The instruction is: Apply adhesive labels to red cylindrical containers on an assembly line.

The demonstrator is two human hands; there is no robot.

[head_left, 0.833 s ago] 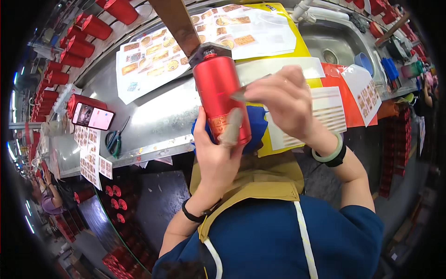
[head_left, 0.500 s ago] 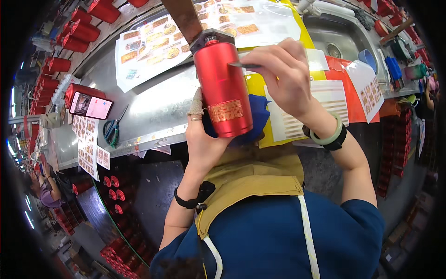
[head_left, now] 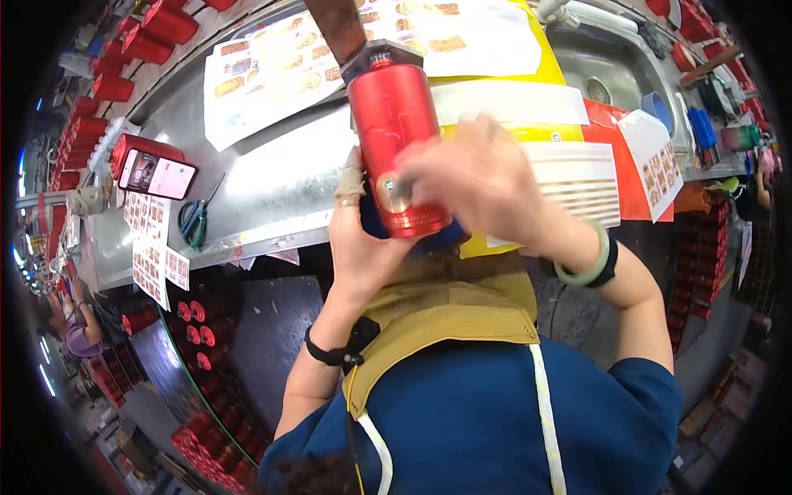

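A glossy red metal bottle (head_left: 392, 107) lies with its neck against a dark angular block (head_left: 382, 51) on a brown bar. My left hand (head_left: 363, 239) is wrapped round its lower left side, and one finger carries a beige wrapping. A round, pale gold emblem (head_left: 388, 196) shows low on the bottle, with small gold marks below it. Over the bottle's lower right side is my right hand (head_left: 487, 181), smeared by motion. Whether its fingers hold anything is not visible. Blue cloth (head_left: 450, 239) lies beneath the bottle.
Sheets of gold decals (head_left: 247, 103) cover the metal bench beyond the bottle. At left are a phone (head_left: 158, 175) against a red container and scissors (head_left: 198, 219). A striped sheet (head_left: 573, 177) lies at right, near a sink (head_left: 569, 62). Red cans (head_left: 169, 25) stand at far left.
The bottle has turned: a rectangular gold pattern was showing before, now a round emblem. My right hand has moved down along the bottle; the thin dark tool it held is no longer distinguishable.
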